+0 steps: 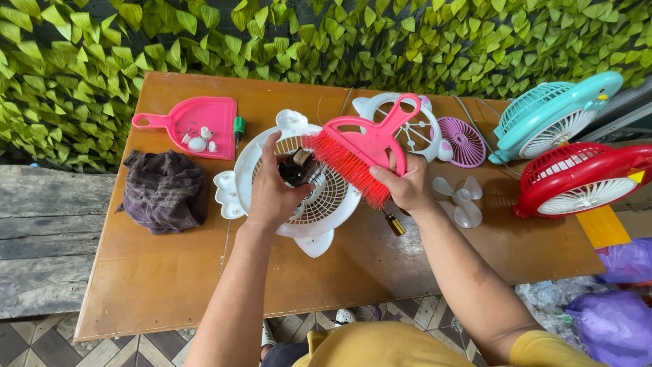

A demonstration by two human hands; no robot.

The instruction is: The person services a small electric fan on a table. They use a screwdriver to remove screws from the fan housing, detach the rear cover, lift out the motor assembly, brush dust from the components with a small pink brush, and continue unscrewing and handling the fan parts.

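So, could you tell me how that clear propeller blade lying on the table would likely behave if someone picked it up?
The clear propeller looks like thin plastic, so it is probably very light. Its blades seem thin and could flex or crack if squeezed. It lies flat on the table beside the red fan, so it would likely slide rather than roll.

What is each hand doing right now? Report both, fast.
Left hand: closed on the dark motor of the white fan housing.
Right hand: closed on the pink brush.
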